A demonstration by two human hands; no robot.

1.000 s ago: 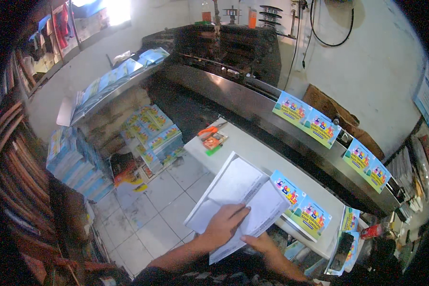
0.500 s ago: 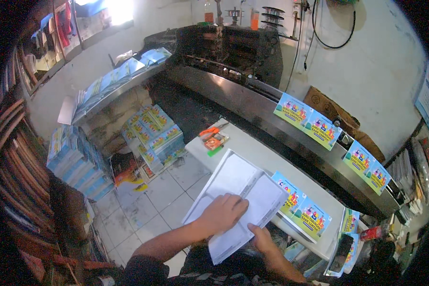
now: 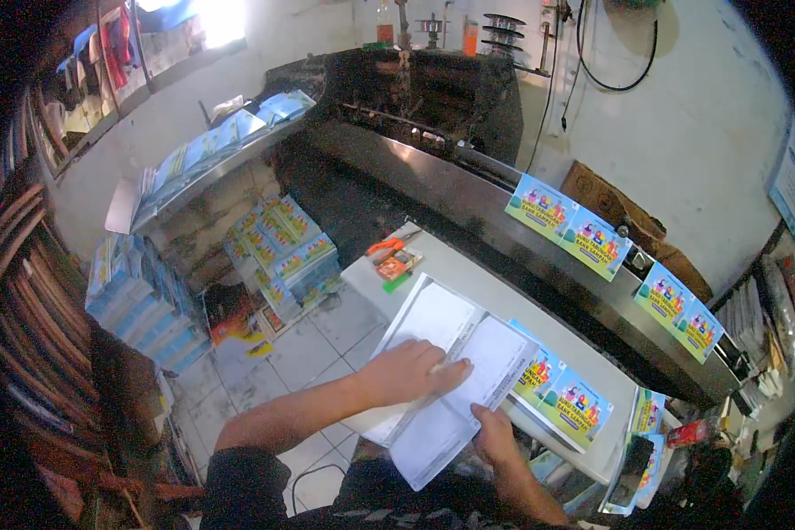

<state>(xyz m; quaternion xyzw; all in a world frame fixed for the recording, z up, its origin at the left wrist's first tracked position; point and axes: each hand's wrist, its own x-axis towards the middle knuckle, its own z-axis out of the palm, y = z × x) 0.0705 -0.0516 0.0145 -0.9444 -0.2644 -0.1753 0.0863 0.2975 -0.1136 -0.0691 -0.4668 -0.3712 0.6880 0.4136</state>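
Observation:
Open white printed sheets (image 3: pixel 495 358), folded along a middle crease like a booklet, lie tilted over the near edge of the white tabletop (image 3: pixel 468 281). My left hand (image 3: pixel 413 369) rests palm down on them beside the crease, fingers stretched and thumb pointing right. At their lower right edge, my right hand (image 3: pixel 496 435) grips the sheets with the thumb on top; its other fingers are hidden underneath. Just right of the sheets, and partly covered by them, lie blue-and-yellow printed covers (image 3: pixel 576 408).
Orange-handled scissors (image 3: pixel 393 243) and a small box (image 3: pixel 399 265) sit at the table's far left end. Stacked booklets (image 3: pixel 283 247) stand on the tiled floor (image 3: pixel 300 380) at left. More covers (image 3: pixel 565 225) lie along a metal ledge (image 3: pixel 433 168). A red bottle (image 3: pixel 687 433) is at right.
My left hand has slid slightly right across the page, with its thumb now stretched out. The sheets have shifted a little to the right, covering more of the covers beside them.

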